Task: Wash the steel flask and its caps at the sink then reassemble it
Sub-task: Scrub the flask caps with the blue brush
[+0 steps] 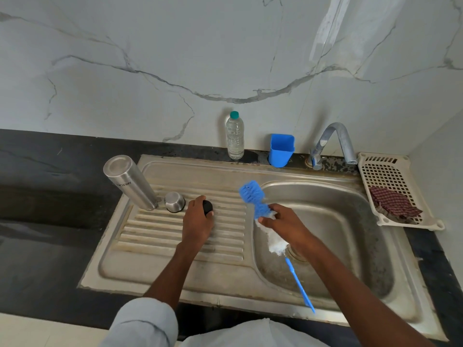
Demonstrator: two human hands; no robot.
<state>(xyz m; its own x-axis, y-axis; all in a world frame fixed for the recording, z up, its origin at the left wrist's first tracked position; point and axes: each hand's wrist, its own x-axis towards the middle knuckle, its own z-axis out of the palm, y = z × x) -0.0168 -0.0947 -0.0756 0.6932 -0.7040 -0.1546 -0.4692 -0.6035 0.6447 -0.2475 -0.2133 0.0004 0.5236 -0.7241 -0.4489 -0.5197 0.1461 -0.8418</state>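
The steel flask (130,182) stands upside down at the back left of the ribbed draining board (175,236). Beside it sits the steel cup cap (174,201), also mouth down. My left hand (198,224) grips the black inner cap (207,207) on the draining board, just right of the steel cap. My right hand (283,222) holds a blue bottle brush (253,196) over the sink basin (350,236). The brush's blue head points up and left. Its white bristles (275,240) and thin blue handle (300,289) hang down towards me.
A clear plastic water bottle (235,136) and a blue holder (281,150) stand on the black counter behind the sink. The tap (333,144) curves at the back right, with no water running. A white rack (393,189) with a checked cloth (393,204) lies at the right.
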